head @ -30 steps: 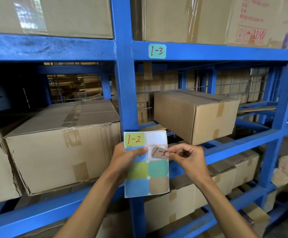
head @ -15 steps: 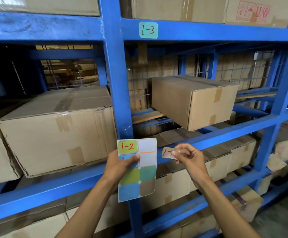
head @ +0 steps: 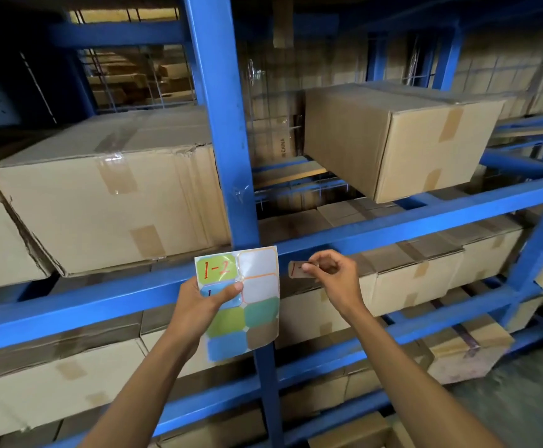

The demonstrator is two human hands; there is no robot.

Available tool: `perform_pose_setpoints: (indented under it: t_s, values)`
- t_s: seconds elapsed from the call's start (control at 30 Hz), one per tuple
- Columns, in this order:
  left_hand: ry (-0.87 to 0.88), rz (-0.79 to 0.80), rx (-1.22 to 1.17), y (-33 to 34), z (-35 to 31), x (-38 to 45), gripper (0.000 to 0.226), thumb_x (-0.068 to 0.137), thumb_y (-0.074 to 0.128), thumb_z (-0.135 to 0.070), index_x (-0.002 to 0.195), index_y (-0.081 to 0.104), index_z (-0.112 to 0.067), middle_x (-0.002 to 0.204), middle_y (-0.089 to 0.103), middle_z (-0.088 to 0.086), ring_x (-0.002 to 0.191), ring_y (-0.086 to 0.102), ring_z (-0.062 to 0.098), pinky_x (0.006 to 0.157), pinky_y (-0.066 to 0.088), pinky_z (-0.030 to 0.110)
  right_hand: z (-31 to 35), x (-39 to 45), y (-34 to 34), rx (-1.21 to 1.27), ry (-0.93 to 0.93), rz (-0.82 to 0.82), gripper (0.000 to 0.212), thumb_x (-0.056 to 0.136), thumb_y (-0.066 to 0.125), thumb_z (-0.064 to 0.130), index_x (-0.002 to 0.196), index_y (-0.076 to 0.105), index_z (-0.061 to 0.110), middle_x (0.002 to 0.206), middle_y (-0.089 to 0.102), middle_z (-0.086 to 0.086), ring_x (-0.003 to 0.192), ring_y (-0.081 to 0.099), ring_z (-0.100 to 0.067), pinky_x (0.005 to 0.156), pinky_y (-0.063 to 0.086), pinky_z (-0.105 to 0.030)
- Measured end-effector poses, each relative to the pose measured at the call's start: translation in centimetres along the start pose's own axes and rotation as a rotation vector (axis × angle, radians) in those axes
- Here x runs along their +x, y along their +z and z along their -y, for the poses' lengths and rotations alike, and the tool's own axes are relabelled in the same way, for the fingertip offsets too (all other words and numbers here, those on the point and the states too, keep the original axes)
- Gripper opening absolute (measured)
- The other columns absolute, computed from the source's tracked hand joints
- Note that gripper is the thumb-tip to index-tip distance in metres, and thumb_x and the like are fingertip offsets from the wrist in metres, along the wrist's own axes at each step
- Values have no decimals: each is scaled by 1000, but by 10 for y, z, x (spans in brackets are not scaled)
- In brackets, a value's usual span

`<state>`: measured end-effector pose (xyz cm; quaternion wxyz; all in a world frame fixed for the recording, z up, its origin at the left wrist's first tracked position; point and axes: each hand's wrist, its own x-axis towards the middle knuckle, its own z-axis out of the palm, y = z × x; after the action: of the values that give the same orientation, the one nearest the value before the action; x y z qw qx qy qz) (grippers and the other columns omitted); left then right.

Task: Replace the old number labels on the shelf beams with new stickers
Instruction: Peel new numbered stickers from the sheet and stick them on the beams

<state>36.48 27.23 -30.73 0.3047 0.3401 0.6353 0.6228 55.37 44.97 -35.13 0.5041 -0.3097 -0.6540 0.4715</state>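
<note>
— While the left hand (head: pixel 203 297) pinches the sticker sheet (head: pixel 241 302) in front of the blue upright, what's the right hand (head: pixel 331 273) doing?

— Pinching a peeled brown sticker (head: pixel 297 270) just below the shelf beam (head: pixel 425 221). Next, I'd say: line it up on the beam's front face and press flat.
</note>
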Motion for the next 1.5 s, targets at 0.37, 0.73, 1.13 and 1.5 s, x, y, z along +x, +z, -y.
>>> perform_pose_setpoints:
  t_s: [0.37, 0.73, 1.13, 1.5]
  values:
    - [-21, -52, -77, -2, 14, 1, 24, 77, 81, -14, 100, 74, -17, 92, 81, 1, 79, 78, 20, 56, 59, 26, -22, 16, 19, 0, -1, -26, 13, 78, 80, 10, 83, 71, 17, 78, 69, 5, 75, 65, -5, 71, 55, -18]
    - [-42, -37, -80, 7, 22, 11, 24, 76, 81, -14, 99, 74, -18, 92, 81, 0, 82, 77, 20, 58, 59, 24, -31, 18, 25, -29, -22, -84, 14, 77, 81, 13, 84, 71, 21, 78, 69, 8, 71, 61, 1, 68, 52, -13]
    - [-47, -26, -57, 6, 19, 18, 29, 77, 81, -17, 105, 74, -17, 97, 80, 1, 86, 77, 20, 61, 59, 26, -39, 22, 33, -84, -42, -164, 17, 75, 83, 21, 79, 69, 30, 71, 66, 15, 65, 58, 0, 61, 49, -14]
    - [-66, -14, -49, 8, 17, 18, 32, 77, 81, -18, 108, 73, -14, 98, 80, 2, 88, 77, 22, 63, 59, 26, -35, 19, 34, -428, -99, -291, 23, 73, 80, 46, 86, 73, 29, 79, 72, 12, 77, 66, -10, 62, 54, -29]
